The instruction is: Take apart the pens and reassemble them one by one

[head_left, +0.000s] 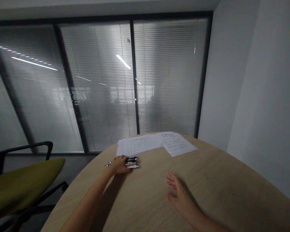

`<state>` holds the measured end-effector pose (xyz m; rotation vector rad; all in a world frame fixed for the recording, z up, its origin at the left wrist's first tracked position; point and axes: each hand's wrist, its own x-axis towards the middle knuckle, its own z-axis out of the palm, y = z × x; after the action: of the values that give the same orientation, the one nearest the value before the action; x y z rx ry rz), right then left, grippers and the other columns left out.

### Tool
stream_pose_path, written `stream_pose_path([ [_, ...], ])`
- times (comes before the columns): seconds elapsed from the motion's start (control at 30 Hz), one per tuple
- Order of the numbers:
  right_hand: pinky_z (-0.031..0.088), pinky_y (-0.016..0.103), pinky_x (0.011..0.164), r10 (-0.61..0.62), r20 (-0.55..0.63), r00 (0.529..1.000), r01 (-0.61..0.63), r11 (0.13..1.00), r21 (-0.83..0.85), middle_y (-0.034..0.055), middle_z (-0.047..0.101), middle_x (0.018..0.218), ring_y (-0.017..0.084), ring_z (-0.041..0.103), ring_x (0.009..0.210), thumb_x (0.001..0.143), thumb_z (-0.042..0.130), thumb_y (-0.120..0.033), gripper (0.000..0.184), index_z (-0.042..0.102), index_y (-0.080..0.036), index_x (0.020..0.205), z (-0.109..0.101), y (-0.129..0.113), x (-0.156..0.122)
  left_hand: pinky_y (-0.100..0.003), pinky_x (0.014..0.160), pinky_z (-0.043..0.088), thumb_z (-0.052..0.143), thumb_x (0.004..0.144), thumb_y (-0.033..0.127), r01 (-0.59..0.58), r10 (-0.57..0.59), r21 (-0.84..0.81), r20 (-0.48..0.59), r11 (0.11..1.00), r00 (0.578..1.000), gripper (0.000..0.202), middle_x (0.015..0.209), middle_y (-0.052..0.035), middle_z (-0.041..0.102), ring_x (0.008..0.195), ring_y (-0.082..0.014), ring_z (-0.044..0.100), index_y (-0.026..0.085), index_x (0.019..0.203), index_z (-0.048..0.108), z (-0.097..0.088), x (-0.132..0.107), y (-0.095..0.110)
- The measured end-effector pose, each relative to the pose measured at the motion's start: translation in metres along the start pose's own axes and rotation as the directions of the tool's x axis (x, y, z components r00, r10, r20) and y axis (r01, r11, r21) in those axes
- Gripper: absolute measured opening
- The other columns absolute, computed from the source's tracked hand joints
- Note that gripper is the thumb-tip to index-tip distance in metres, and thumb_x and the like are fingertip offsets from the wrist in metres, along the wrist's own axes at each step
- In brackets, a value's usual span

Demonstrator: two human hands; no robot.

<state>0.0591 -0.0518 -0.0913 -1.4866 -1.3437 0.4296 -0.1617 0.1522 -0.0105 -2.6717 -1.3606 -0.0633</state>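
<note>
My left hand (120,165) lies over a bunch of several pens (131,164) on the wooden table (145,199), its fingers curled down around them. The pens' ends stick out on both sides of the hand; blue, black, pink and white ones show on the right. Their middle parts are hidden under my palm. To the right and nearer to me, my right hand (177,191) is held at the table with its fingers apart and slightly bent. It holds nothing.
Two printed paper sheets, a left one (137,145) and a right one (177,143), lie at the table's far edge. A chair with a yellow-green seat (26,180) stands at the left. Behind are glass panels with blinds (101,90); a pale wall (256,96) rises at the right.
</note>
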Motion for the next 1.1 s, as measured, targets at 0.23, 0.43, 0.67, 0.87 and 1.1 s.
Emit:
stream_pose_path([
  [0.23,0.039,0.034,0.085,-0.011,0.026,1.000,0.012,1.000,-0.029,0.0089,0.052,0.109,0.017,0.052,0.098,0.060,0.044,-0.003,0.060,0.038,-0.018,0.118,0.001,0.004,0.000,-0.051,0.089,0.033,0.049,0.084,0.032,0.002,0.001,-0.027,0.086,1.000,0.996,0.038,0.125,-0.0098,0.041,0.110,-0.0278,0.041,0.017,0.118,0.042,0.003,-0.001,0.010],
  [0.43,0.042,0.033,0.083,-0.022,0.019,1.000,0.023,1.000,-0.022,0.0088,0.052,0.110,0.017,0.052,0.099,0.062,0.044,-0.003,0.058,0.038,-0.019,0.118,0.001,0.004,-0.002,-0.051,0.091,0.030,0.049,0.084,0.026,-0.072,0.072,-0.016,0.008,0.997,0.997,0.032,0.126,-0.0085,0.041,0.112,-0.0268,0.040,0.017,0.115,0.046,0.004,-0.006,0.017],
  [0.67,0.042,0.033,0.083,-0.053,0.041,0.998,0.055,0.996,-0.067,0.0089,0.054,0.108,0.017,0.053,0.097,0.063,0.043,-0.004,0.056,0.042,-0.018,0.117,-0.001,0.004,-0.002,-0.048,0.086,0.037,0.049,0.084,0.028,0.032,-0.032,-0.006,-0.140,0.999,0.990,0.033,0.122,-0.0090,0.043,0.105,-0.0257,0.046,0.017,0.115,0.044,0.016,0.003,0.014],
  [0.87,0.031,0.038,0.095,-0.294,0.257,0.921,0.353,0.909,-0.224,0.0053,0.047,0.123,0.021,0.041,0.113,0.068,0.049,-0.011,0.055,0.043,-0.025,0.121,-0.011,-0.029,-0.014,-0.044,0.080,0.043,0.049,0.085,0.027,0.074,-0.073,-0.002,-0.191,0.997,0.979,0.030,0.114,-0.0084,0.049,0.097,-0.0228,0.052,0.016,0.112,0.047,0.025,0.011,0.013],
  [1.1,0.043,0.027,0.073,-0.605,0.552,0.573,0.812,0.508,-0.287,0.0010,0.061,0.100,0.017,0.054,0.087,0.075,0.056,-0.030,0.016,0.059,-0.028,0.091,0.036,-0.040,-0.029,-0.042,0.078,0.044,0.049,0.084,0.027,0.055,-0.059,-0.023,-0.230,0.998,0.971,0.028,0.113,-0.0082,0.050,0.095,-0.0221,0.053,0.015,0.111,0.048,0.027,0.011,0.015],
])
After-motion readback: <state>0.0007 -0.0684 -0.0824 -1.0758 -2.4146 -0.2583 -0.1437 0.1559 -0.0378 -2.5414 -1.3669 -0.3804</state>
